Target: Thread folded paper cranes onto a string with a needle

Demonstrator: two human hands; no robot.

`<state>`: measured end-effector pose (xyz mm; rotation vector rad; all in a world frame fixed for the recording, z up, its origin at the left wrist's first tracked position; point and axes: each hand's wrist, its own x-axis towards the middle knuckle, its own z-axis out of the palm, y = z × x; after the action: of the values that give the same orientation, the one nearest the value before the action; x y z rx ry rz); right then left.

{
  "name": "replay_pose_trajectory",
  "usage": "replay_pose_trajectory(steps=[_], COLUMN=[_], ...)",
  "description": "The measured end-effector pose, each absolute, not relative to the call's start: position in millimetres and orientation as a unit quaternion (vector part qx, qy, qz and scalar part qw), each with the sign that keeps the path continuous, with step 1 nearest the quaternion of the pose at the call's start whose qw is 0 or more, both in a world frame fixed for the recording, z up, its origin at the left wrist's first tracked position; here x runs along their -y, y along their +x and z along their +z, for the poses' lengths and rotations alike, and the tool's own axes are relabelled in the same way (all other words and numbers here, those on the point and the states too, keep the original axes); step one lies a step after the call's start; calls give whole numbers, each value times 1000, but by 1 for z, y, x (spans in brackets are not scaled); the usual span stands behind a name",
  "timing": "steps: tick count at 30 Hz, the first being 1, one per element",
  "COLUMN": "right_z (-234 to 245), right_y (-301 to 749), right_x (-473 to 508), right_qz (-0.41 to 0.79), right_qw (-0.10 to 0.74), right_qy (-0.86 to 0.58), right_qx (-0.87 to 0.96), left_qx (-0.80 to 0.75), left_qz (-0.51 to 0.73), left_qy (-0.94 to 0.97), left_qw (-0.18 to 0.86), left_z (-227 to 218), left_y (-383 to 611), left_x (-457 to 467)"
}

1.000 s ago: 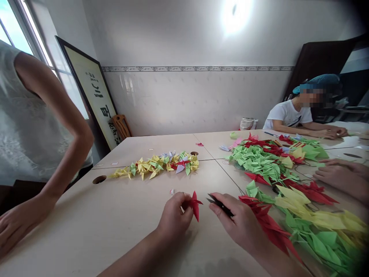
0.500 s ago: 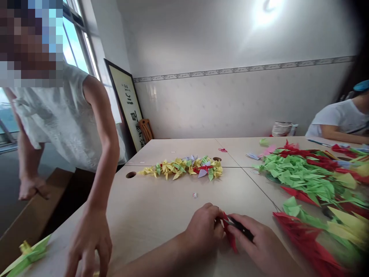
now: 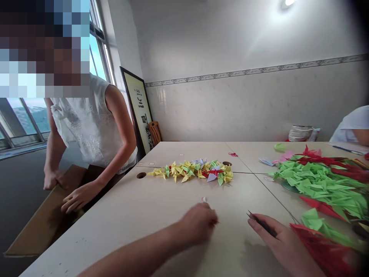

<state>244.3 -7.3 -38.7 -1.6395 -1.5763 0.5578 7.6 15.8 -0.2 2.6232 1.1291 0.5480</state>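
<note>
Black tweezers (image 3: 261,225) in the right hand, left hand beside a paper scrap

In the head view, the right hand (image 3: 279,242) clasps the tweezers between thumb and fingers. Their long axis slants up and to the left, so the fine tips point across the tabletop toward the left hand (image 3: 198,223), with a gap between the two hands. The left hand is blurred, its fingers curled inward, and whether it grips anything cannot be told. It is the nearer hand to a small white paper scrap (image 3: 203,199) lying on the pale table (image 3: 115,219), just beyond its fingers. The right hand is nearer a bunch of red paper cranes (image 3: 323,250), with a heap of green paper cranes (image 3: 323,188) farther off. A string of yellow paper cranes (image 3: 190,171) lies up the table.

In the earlier frame, both hands closed around a red paper crane with the tweezers; no crane shows between them now. A co-worker's nearer hand (image 3: 79,196) has moved down onto a cardboard sheet (image 3: 49,211) by the table's edge.
</note>
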Motion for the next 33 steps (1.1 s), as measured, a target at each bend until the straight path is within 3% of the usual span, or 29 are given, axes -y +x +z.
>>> replay_pose_trajectory(steps=[8, 15, 20, 25, 33], right_z=[-27, -32, -29, -25, -20], right_y=[230, 229, 228, 226, 225], right_x=[16, 16, 17, 17, 20], right_qz=[252, 249, 262, 269, 260], right_qw=[366, 375, 377, 380, 374], right_qy=[-630, -615, -595, -588, -581], right_qx=[637, 647, 659, 662, 675], left_qx=[-625, -685, -667, -591, -537], left_qz=[80, 29, 6, 64, 103], left_qy=[776, 728, 745, 803, 836], left_qw=[8, -4, 11, -37, -49], left_z=[32, 28, 54, 76, 49], left_y=[-174, -218, -209, -149, -54], left_x=[-41, -48, -61, -91, -146])
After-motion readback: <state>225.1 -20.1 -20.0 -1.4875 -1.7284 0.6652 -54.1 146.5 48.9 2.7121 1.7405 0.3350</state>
